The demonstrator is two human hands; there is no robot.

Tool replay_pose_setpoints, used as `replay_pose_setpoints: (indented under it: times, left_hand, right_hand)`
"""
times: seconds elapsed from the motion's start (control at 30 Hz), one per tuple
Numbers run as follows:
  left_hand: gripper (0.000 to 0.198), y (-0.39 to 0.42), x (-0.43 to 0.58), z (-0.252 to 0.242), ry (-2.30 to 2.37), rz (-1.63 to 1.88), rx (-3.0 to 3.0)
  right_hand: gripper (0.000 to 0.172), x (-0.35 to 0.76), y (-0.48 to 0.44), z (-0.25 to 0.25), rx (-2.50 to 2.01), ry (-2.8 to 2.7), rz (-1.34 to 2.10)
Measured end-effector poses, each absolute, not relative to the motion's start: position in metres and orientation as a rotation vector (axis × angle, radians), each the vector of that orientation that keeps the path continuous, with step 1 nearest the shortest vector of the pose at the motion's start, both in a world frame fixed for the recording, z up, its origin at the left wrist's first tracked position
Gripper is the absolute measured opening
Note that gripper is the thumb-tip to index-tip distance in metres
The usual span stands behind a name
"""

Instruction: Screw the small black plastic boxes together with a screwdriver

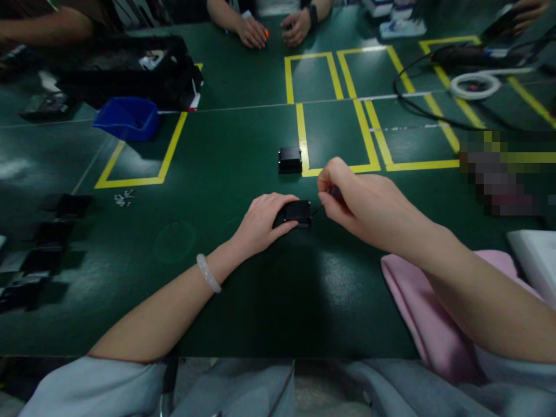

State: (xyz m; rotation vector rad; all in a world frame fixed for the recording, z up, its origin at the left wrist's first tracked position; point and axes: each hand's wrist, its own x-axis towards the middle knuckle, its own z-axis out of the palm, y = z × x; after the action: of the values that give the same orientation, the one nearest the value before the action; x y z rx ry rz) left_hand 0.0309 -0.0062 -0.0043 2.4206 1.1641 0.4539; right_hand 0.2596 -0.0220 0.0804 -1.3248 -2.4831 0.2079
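Note:
My left hand (263, 223) is curled around a small black box-shaped part (297, 212) and pins it to the dark green table (217, 174). My right hand (356, 200) is closed in a pinch on a thin dark tool (332, 194) whose tip points at the right side of that part. A second black box part (290, 160) stands a little farther away, beside a yellow tape line. A pale bracelet (208, 273) circles my left wrist.
A blue bin (127, 118) and a black tray (130, 69) stand at the far left. Several black parts (47, 243) line the left edge, with small white bits (123, 199) nearby. Cables and a white ring (474, 86) lie far right. Another person's hands (273, 29) rest opposite. Pink cloth (417, 289) lies near right.

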Motion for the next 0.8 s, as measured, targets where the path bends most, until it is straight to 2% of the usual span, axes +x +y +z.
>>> replay_pose_setpoints:
  times: [0.47, 0.57, 0.8]
  left_hand:
    - [0.037, -0.006, 0.0304, -0.0059, 1.163, 0.46, 2.429]
    - [0.036, -0.0063, 0.0306, -0.006, 1.164, 0.457, 2.422]
    - [0.037, -0.0061, 0.0305, -0.0051, 1.163, 0.441, 2.417]
  right_hand:
    - [0.013, 0.2587, -0.0237, 0.0821, -1.29, -2.494, 0.218]
    - [0.018, 0.2565, -0.0236, 0.0833, -1.325, -2.502, 0.207]
    - [0.015, 0.2604, -0.0225, 0.0821, -1.296, -2.461, 0.316]
